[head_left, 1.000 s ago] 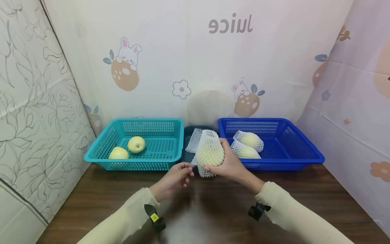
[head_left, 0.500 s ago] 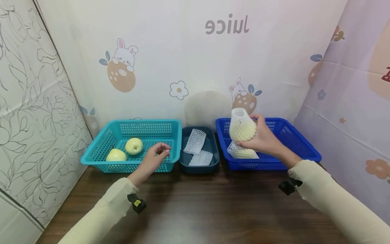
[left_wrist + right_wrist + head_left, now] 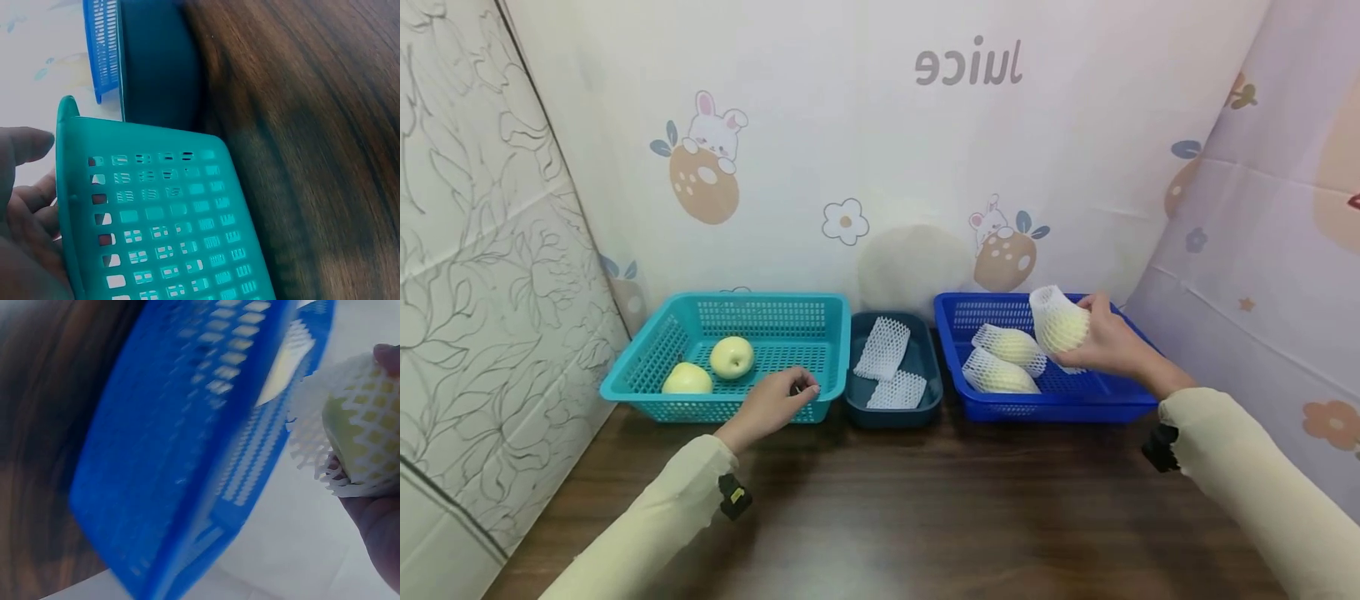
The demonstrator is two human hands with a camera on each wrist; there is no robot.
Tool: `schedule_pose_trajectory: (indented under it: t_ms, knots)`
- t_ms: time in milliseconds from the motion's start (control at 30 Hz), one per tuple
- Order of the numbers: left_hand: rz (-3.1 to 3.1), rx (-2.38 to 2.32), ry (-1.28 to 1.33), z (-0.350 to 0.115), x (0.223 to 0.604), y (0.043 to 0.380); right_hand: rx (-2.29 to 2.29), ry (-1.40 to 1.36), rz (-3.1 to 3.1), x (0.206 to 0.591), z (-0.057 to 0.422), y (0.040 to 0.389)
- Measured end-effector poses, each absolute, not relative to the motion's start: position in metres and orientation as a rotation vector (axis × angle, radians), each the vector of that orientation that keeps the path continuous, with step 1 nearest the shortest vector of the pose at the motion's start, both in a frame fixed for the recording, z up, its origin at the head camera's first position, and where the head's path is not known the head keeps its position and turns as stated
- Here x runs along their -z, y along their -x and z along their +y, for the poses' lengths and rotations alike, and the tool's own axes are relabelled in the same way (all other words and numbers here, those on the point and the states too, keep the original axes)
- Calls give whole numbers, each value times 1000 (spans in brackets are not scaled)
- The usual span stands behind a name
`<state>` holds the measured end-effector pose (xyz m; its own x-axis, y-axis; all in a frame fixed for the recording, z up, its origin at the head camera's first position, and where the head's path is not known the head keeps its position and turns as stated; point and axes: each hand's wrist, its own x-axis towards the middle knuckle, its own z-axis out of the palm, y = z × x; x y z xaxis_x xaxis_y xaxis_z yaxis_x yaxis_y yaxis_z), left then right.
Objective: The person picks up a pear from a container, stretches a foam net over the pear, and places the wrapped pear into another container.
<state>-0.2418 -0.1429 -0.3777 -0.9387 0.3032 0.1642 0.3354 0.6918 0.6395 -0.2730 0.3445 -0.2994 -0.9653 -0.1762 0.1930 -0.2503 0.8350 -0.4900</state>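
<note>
In the head view my right hand (image 3: 1112,343) grips a pale yellow-green apple (image 3: 1063,329) in a white foam net, held above the blue basket (image 3: 1060,408). The right wrist view shows the net (image 3: 369,412) loose and open at one end, with bare apple skin inside. Two more net-wrapped apples (image 3: 1000,377) lie in that basket's left part. My left hand (image 3: 771,404) hovers over the near right rim of the teal basket (image 3: 647,400), fingers loosely bent, nothing held. Two bare apples (image 3: 732,357) rest in the teal basket's left half.
Between the baskets stands a small dark blue tray (image 3: 930,400) with two foam nets (image 3: 883,346) lying in it. All three containers sit on a dark wooden table (image 3: 880,517), close to a printed curtain (image 3: 790,125) behind.
My right hand has carried the netted apple rightward from over the middle tray to above the blue basket. My left hand has moved left, away from the tray, to the teal basket's rim.
</note>
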Motion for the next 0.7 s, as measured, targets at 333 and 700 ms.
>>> schedule_pose_trajectory:
  t_ms: [333, 700]
  knots:
    - [-2895, 1013, 528, -143, 380, 242, -686, -332, -2991, 336, 374, 285]
    - [-2895, 948, 515, -141, 383, 243, -600, -517, -3076, 353, 392, 296]
